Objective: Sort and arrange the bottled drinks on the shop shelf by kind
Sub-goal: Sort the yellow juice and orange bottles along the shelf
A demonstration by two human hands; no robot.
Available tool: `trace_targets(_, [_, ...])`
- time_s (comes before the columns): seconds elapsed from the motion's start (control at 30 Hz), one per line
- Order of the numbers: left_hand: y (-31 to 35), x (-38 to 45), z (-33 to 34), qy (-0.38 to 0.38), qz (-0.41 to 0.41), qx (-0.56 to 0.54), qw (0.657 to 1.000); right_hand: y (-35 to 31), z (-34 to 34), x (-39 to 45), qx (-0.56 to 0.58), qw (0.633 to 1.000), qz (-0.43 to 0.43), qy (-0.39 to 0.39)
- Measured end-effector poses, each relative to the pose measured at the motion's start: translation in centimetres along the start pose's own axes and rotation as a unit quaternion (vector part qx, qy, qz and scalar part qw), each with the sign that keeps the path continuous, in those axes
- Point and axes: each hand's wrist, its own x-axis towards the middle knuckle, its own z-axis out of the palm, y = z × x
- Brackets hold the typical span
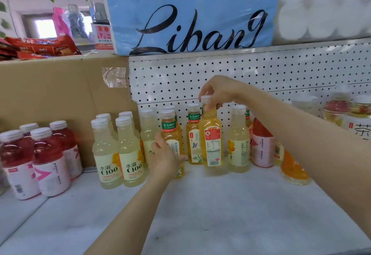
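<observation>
White shelf (220, 204) | right hand (218, 92) pinches amber bottle (212, 140) | left hand (164, 156) – apparently gripping – tea bottle (171, 132)

We see the right hand (217, 92) pinching the neck of a yellow bottle (212, 136), upright, label back facing us. The left hand (165, 157) grips an amber tea bottle (173, 134) on the white shelf (220, 204). Left of it are pale C100 bottles (118, 150), then red bottles (34, 160) beside a cardboard box (60, 90). A blue tissue pack (190, 13) sits above the pegboard (261, 69).
</observation>
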Motion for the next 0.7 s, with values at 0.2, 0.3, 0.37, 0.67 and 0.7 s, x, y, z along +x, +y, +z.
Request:
trace_targets(0.2, [-1.0,0.2,-0.4,-0.024,0.013,-0.036,0.999,-0.2,4.3,0.8,0.036,0.999,-0.016,-0.022])
trace_targets(0.3, [-0.9,0.3,-0.3,-0.024,0.012,-0.041,0.999,-0.6,5.1,1.1,0.043,0.999,-0.016,-0.015])
trace_targets(0.37, [-0.9,0.3,-0.2,-0.021,0.009,-0.035,0.999,-0.8,5.4,1.1,0.029,0.999,-0.016,-0.005])
trace_targets(0.67, [-1.2,0.1,-0.2,-0.009,0.031,-0.037,0.999,-1.5,7.2,0.3,-0.128,0.986,0.038,0.101])
trace_targets(0.7, [-1.2,0.1,-0.2,-0.006,0.031,-0.036,0.999,-1.5,7.4,0.4,-0.133,0.986,0.036,0.1])
